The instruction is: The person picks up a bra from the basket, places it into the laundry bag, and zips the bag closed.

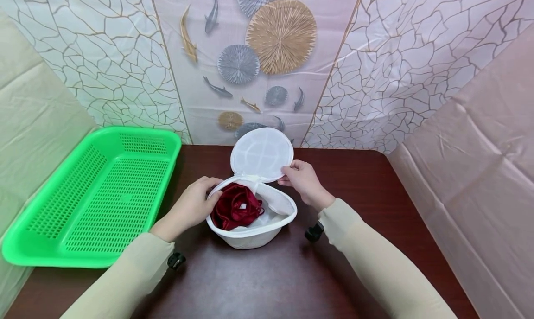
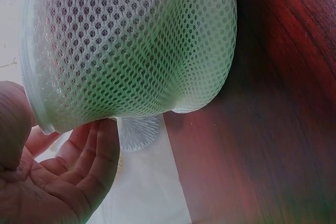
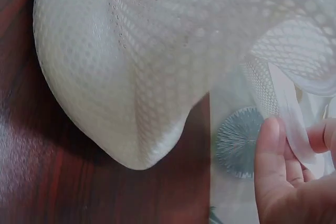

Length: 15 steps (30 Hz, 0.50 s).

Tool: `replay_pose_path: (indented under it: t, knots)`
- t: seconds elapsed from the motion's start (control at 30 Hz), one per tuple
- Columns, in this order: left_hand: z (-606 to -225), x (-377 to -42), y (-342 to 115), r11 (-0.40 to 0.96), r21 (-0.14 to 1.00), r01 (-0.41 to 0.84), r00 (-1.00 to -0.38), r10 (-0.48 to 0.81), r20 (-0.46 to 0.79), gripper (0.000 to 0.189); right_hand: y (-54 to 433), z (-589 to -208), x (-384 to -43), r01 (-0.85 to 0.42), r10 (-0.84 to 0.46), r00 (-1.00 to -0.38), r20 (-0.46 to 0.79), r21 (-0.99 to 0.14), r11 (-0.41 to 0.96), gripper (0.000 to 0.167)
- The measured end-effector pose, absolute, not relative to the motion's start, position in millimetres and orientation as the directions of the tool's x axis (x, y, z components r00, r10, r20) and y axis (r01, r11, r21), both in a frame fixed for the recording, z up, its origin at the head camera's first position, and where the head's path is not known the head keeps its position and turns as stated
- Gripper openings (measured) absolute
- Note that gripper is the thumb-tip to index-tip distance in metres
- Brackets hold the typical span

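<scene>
A white mesh laundry bag point(image 1: 250, 241) stands on the table with its round lid point(image 1: 263, 153) folded up and back. Inside it, toward the left, lies a crumpled dark red cloth item point(image 1: 228, 210) with thin cords and a small white tag; its exact kind is unclear. My left hand point(image 1: 193, 203) grips the bag's left rim, thumb over the edge and fingers outside. With thumb and fingers, my right hand point(image 1: 305, 182) pinches the lid's lower right edge. Both wrist views show the honeycomb mesh wall point(image 2: 131, 51) close up.
A large green plastic basket point(image 1: 164, 203) with slotted sides sits left of the bag. Dark reddish-brown wood forms the tabletop point(image 1: 258, 286). Patterned sheeting point(image 1: 288, 92) hangs behind the table, and plain fabric walls point(image 1: 479, 170) close in both sides.
</scene>
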<state>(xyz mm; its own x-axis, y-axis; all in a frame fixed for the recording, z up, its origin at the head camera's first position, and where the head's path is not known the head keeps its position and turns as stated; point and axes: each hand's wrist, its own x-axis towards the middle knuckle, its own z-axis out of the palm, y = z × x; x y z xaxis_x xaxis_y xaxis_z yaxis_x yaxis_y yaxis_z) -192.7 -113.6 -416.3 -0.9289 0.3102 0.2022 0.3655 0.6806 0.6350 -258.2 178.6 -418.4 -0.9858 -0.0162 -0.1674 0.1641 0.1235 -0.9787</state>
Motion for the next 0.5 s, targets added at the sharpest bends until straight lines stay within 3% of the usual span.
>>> replay_pose_path:
  t: [0.5]
  knots:
    - [-413.0,-192.0,-118.7,0.637,0.686,0.353,-0.932,0.303,0.198,0.024,182.7,-402.8,-246.5,-0.104,-0.119,-0.989,0.089,-0.986,0.127,0.023]
